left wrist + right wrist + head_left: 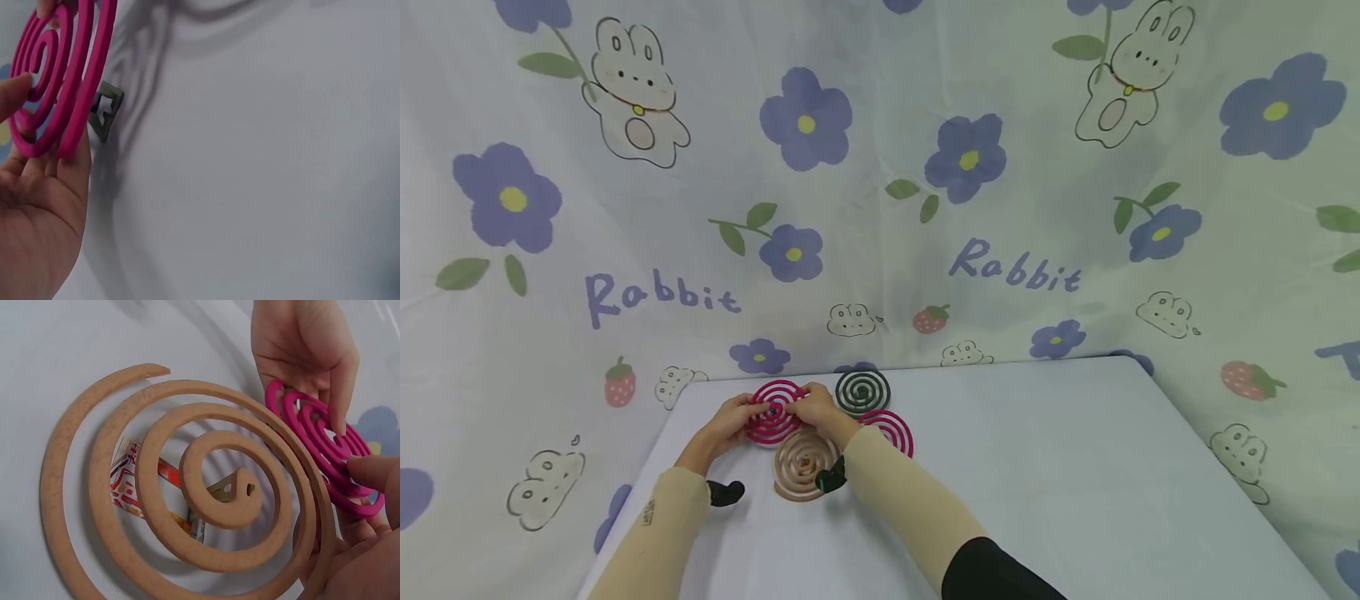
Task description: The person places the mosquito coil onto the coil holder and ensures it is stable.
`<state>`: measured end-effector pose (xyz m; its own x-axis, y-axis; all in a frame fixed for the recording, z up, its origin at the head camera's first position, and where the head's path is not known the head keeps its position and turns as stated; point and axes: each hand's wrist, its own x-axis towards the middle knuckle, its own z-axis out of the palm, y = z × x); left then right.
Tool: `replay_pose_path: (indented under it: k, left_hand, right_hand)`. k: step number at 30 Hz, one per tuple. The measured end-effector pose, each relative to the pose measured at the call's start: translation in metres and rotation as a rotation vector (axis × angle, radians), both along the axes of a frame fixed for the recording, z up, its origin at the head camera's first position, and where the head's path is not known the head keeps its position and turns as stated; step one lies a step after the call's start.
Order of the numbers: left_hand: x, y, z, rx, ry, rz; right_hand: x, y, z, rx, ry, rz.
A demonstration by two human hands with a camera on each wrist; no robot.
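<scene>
Both hands hold one pink mosquito coil (775,408) at the table's far left. My left hand (730,421) pinches it from the left, thumb on its face and fingers behind. From the other side my right hand (820,408) grips it, its thumb near the spiral's middle in the right wrist view. In the left wrist view the pink coil (80,75) is tilted above the surface. A small olive metal stand (116,94) is seen beyond it. Just nearer lies a tan mosquito coil (806,463), close under my right wrist.
A dark green coil (862,392) lies at the far edge. A second pink coil (898,429) is partly hidden by the right sleeve. Beneath the tan coil shows a red-and-white printed item (125,484). A rabbit-print curtain (880,208) hangs behind the white table (1037,467).
</scene>
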<state>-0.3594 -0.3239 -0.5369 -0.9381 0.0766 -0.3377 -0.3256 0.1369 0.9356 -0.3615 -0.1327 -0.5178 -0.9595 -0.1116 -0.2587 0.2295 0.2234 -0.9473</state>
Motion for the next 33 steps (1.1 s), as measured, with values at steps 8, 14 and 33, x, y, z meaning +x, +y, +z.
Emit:
replay_pose_path:
  k: [8,14,33]
  left_hand:
    - [0.004,0.001,-0.004,0.012,-0.004,-0.009]
    - [0.006,-0.002,-0.006,0.013,0.017,0.004]
    - [0.012,0.009,-0.012,0.027,0.01,0.01]
  right_hand:
    - [0.002,0.004,-0.002,0.018,-0.008,0.034]
    - [0.004,0.0,-0.002,0.022,-0.003,0.049]
    - [0.002,0.016,-0.009,0.033,-0.001,0.071]
